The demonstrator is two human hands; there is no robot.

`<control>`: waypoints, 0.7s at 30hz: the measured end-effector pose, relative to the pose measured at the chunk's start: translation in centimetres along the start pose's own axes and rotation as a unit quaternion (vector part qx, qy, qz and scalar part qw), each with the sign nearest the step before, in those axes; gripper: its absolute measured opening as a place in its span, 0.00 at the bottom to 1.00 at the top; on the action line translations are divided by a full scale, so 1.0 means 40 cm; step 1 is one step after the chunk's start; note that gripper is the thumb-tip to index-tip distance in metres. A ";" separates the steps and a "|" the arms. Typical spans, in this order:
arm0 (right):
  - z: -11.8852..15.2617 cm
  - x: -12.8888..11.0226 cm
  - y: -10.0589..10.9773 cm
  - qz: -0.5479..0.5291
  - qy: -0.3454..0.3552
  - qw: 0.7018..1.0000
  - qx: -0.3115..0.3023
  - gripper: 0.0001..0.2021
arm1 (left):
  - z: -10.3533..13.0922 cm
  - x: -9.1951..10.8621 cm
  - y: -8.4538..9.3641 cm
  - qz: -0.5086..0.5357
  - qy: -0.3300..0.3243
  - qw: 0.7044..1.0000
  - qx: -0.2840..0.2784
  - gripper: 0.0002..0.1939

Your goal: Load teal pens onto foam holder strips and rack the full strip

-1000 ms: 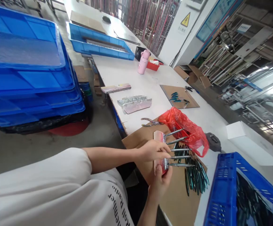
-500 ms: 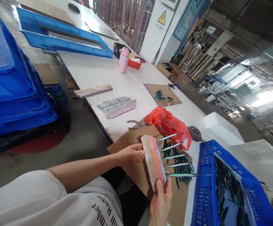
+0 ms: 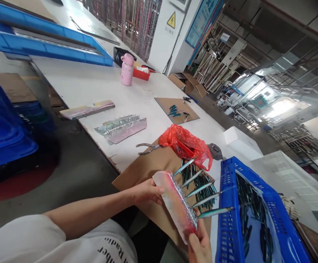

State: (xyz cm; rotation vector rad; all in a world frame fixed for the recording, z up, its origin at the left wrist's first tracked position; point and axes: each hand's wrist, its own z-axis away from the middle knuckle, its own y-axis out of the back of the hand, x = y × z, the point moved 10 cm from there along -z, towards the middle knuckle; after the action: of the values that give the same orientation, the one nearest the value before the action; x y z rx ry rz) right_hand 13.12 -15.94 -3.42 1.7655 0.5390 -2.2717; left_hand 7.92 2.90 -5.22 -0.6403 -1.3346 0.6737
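Between my two hands is a flat pink, yellow and white strip [image 3: 172, 201] with a silvery, foil-like edge. Several slim teal, fish-shaped lures [image 3: 202, 189] stick out of that edge to the right. My left hand [image 3: 148, 191] is closed on the strip's upper left end. At its lower end, my right hand [image 3: 199, 244] pinches it with the thumb on top. Beneath the held lures, a pile of similar dark teal lures [image 3: 206, 197] lies on a brown cardboard sheet [image 3: 139, 171].
A red plastic bag [image 3: 184, 142] and pliers [image 3: 149, 148] lie beyond my hands. To the right stands a blue crate [image 3: 228, 219] holding dark lures. Farther off are silvery-pink strips [image 3: 128, 129], a pink bottle [image 3: 127, 69] and a board [image 3: 175, 109] with teal lures. Blue bins [image 3: 5, 128] are stacked left.
The view has swung right, so the table things sit further left. The strip has dropped lower in view and tilted, its lower end going right; both hands still hold it.
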 end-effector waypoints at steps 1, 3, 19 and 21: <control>0.003 -0.011 -0.009 -0.002 -0.001 1.000 -0.011 0.42 | -0.002 -0.006 -0.003 0.020 0.000 1.000 0.000 0.22; 0.006 -0.029 -0.028 -0.003 -0.006 0.999 -0.034 0.46 | -0.007 -0.018 -0.006 0.046 0.007 0.999 0.004 0.21; 0.004 -0.019 -0.030 -0.027 -0.025 0.999 -0.013 0.34 | -0.008 -0.050 -0.012 0.061 0.031 0.998 -0.004 0.21; 0.006 -0.019 -0.026 -0.030 -0.027 0.999 -0.009 0.34 | -0.009 -0.052 -0.015 0.064 0.030 0.997 -0.004 0.21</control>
State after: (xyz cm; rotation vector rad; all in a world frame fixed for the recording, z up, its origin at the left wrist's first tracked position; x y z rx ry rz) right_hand 12.69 -15.12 -2.49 1.6969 0.6082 -2.3379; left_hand 8.09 0.93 -6.14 -0.7512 -1.2493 0.7485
